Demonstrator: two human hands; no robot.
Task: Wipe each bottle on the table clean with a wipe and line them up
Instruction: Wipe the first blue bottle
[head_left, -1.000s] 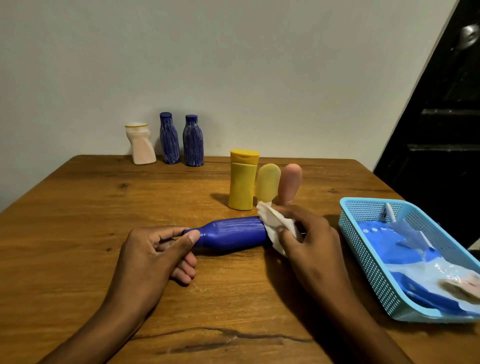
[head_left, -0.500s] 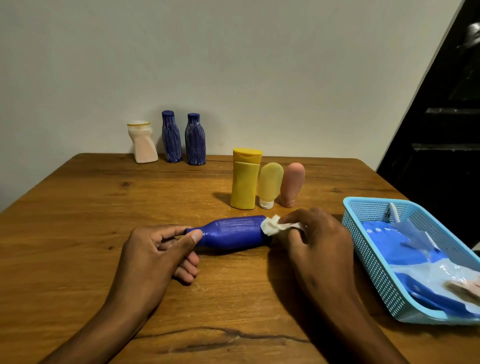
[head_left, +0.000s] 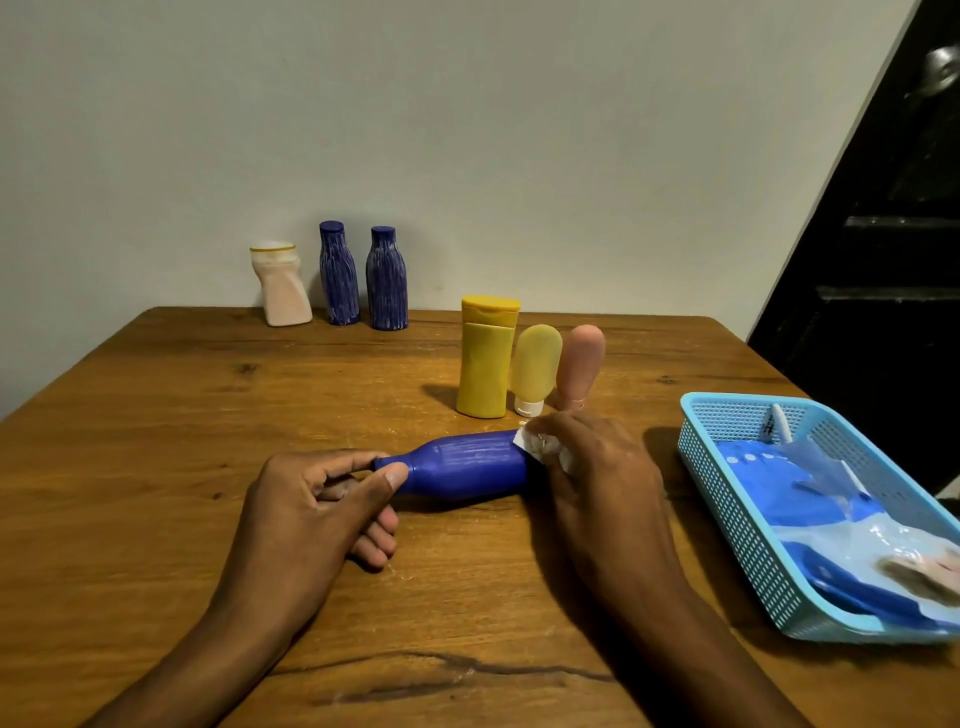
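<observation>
A blue bottle (head_left: 465, 465) lies on its side in the middle of the wooden table (head_left: 156, 441). My left hand (head_left: 317, 499) pinches its neck end between thumb and fingers. My right hand (head_left: 597, 473) grips a crumpled white wipe (head_left: 535, 444) and presses it against the bottle's base end. Behind them stand a yellow bottle (head_left: 485, 356), a pale yellow tube (head_left: 535, 366) and a pink tube (head_left: 579, 364) side by side. At the back by the wall stand a cream bottle (head_left: 280, 286) and two streaked blue bottles (head_left: 337, 273) (head_left: 386, 278).
A light blue plastic basket (head_left: 727, 499) sits at the table's right edge, holding a blue and white wipes pack (head_left: 810, 499). A dark doorway (head_left: 883, 260) lies to the right, beyond the table.
My right hand has drawn the wipe in from a loose spread to a tight wad at the bottle's base end. The left hand and bottle have hardly moved.
</observation>
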